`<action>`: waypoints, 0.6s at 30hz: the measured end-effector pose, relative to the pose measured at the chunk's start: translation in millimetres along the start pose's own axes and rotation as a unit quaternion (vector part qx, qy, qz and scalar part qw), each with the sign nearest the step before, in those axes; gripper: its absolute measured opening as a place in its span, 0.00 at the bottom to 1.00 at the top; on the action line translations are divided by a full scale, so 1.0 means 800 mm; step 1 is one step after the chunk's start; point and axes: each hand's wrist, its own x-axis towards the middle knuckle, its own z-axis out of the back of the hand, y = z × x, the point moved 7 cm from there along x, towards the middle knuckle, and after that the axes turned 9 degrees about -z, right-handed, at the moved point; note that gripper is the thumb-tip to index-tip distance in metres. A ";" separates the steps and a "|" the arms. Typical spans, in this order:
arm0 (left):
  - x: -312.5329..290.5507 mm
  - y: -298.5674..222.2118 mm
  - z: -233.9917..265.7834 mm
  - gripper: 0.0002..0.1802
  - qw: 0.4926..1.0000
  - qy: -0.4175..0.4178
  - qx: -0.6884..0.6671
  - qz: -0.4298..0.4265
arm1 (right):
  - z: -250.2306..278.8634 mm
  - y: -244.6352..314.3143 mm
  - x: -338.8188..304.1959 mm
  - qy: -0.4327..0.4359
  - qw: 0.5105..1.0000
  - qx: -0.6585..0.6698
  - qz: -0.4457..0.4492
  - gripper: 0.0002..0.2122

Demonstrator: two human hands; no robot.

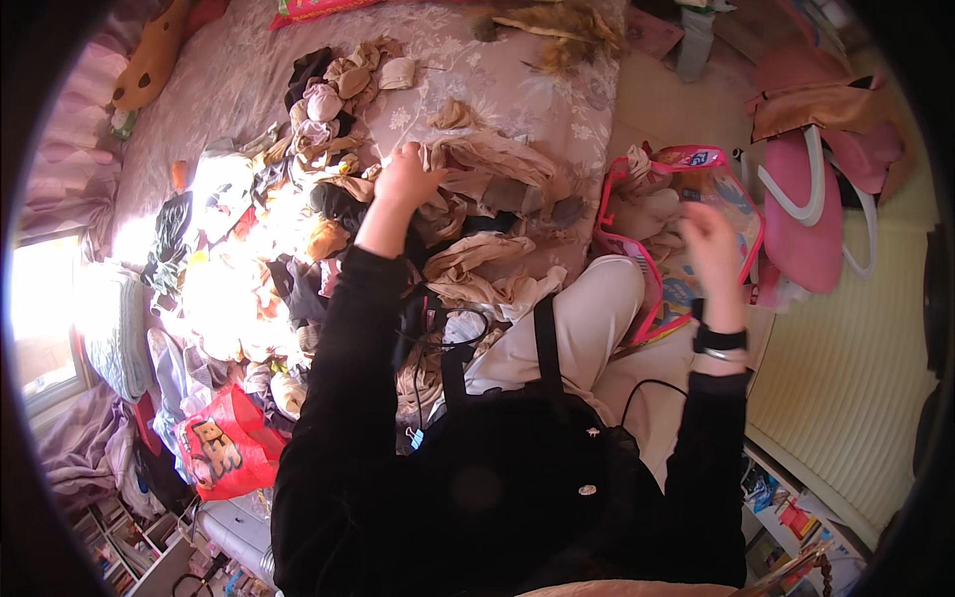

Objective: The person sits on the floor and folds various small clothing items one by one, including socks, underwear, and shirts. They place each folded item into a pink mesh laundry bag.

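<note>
My left hand (406,177) reaches onto the bed and grips a beige stocking (477,159) at the edge of a heap of beige and dark hosiery (338,99). My right hand (712,239) hovers over a pink-trimmed clear plastic bag (731,194) that holds more beige fabric (637,204); its fingers are blurred and seem to hold nothing. Both arms wear black sleeves, and a black watch sits on the right wrist.
The bed (557,90) has a pale floral cover strewn with clothes, with bright sun on its left part. A red bag (224,448) lies at lower left. A pink chair (811,199) stands at right, and a furry toy (567,30) lies at the top.
</note>
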 end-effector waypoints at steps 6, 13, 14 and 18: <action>-0.046 -0.049 -0.030 0.34 0.991 -0.119 -0.053 0.020 | -0.228 0.034 -0.005 0.134 0.989 -0.055 0.011 0.26; -0.231 -0.133 -0.076 0.26 0.812 0.467 -0.213 -0.278 | -0.298 0.048 0.025 0.179 0.969 0.134 -0.101 0.10; -0.225 -0.124 -0.073 0.27 0.833 0.443 -0.216 -0.251 | -0.291 0.060 0.026 0.199 0.932 0.287 -0.094 0.08; -0.180 -0.117 -0.062 0.31 0.689 0.296 -0.660 -0.039 | -0.259 0.076 -0.001 0.269 0.768 0.522 -0.255 0.07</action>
